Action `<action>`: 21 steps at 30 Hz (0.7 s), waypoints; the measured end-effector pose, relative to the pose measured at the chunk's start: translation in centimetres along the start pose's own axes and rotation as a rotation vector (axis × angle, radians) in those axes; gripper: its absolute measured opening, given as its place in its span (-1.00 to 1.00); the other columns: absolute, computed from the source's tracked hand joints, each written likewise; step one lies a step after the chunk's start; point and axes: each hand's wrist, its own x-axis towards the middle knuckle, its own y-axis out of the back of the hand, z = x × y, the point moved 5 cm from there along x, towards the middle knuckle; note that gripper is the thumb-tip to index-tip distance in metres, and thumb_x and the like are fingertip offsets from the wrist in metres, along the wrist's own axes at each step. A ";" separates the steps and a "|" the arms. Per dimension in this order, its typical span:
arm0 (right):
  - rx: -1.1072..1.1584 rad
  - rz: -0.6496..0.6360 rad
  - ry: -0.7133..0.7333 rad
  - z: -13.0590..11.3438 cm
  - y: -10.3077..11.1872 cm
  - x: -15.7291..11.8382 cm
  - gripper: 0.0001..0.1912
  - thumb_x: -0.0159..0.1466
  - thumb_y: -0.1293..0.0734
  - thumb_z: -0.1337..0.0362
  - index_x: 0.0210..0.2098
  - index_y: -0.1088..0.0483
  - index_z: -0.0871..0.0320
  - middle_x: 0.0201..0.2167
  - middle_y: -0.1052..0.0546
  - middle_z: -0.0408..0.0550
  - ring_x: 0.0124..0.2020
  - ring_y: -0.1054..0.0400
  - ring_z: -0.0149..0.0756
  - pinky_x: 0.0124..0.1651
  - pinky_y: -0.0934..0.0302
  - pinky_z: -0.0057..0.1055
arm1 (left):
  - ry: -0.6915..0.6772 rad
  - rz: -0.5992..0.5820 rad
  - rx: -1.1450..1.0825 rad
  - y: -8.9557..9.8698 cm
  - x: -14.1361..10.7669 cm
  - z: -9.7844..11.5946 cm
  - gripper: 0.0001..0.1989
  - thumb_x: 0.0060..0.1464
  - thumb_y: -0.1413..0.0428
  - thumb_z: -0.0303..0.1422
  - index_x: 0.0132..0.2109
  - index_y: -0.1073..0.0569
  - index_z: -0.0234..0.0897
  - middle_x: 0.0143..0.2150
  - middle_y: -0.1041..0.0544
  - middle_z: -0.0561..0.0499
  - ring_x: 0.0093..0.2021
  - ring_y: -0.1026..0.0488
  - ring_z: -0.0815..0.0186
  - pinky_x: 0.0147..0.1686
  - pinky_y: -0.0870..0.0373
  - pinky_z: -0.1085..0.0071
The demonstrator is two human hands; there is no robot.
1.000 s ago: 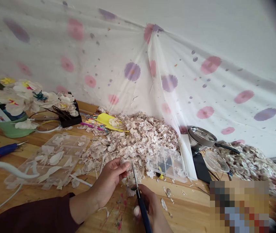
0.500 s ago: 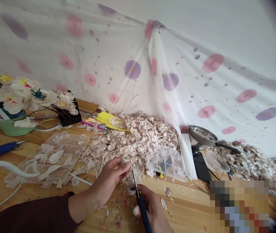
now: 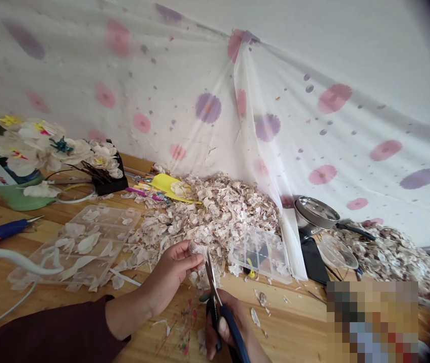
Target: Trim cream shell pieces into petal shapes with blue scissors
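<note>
Between thumb and fingers, my left hand point(image 3: 175, 272) pinches a small, pale, thin flake point(image 3: 196, 248), like those in the heap behind it. Scissors point(image 3: 222, 312) with dark blue handles are gripped in my right hand point(image 3: 237, 322); the blades point up and away, slightly parted, their tips close to the flake. Whether the blades touch it I cannot tell. Just beyond both hands lies a large heap of pale flakes point(image 3: 230, 206). A clear compartment box point(image 3: 262, 257) holding some pieces stands to the right of the blades.
At left are another clear box point(image 3: 105, 217) with flakes, a blue glue gun point(image 3: 1, 232), a white cable point(image 3: 18, 259) and flake flowers point(image 3: 44, 143) by a green pot point(image 3: 29, 199). On the right sit a metal pan point(image 3: 315, 212), a black phone point(image 3: 313, 259) and a second flake heap point(image 3: 396, 252).
The scissors have gone from closed to parted blades, and the handles have spread in my right hand. My left hand stays nearly still with the flake.
</note>
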 end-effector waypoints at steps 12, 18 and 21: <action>0.037 0.037 -0.034 0.7 0.3 -0.1 -0.29 0.18 -0.33 -0.24 0.09 -0.23 0.15 -0.53 -0.37 -0.22 -0.57 -0.28 -0.41 -0.44 -0.17 -0.45 | 0.023 0.018 0.081 0.7 0.7 -0.9 -0.76 -0.18 -0.37 -0.31 -0.40 -0.48 -0.29 -0.46 -0.47 0.09 -0.41 -0.32 0.39 -0.34 -0.26 0.46; 0.080 0.058 -0.064 0.7 0.0 0.3 -0.29 0.10 -0.38 -0.26 0.00 -0.29 0.13 -0.58 -0.35 -0.27 -0.62 -0.25 -0.46 -0.50 -0.19 -0.50 | 0.044 0.047 0.110 0.9 0.7 -1.2 -0.76 -0.20 -0.37 -0.31 -0.40 -0.49 -0.28 -0.46 -0.47 0.10 -0.40 -0.32 0.39 -0.33 -0.26 0.46; 0.094 0.092 -0.082 0.7 -0.2 0.5 -0.24 0.03 -0.41 -0.29 -0.03 -0.30 0.15 -0.62 -0.34 -0.29 -0.66 -0.24 -0.48 -0.56 -0.15 -0.55 | 0.045 0.041 0.115 0.7 0.6 -1.0 -0.76 -0.20 -0.36 -0.31 -0.40 -0.49 -0.28 -0.45 -0.48 0.10 -0.39 -0.33 0.39 -0.33 -0.26 0.47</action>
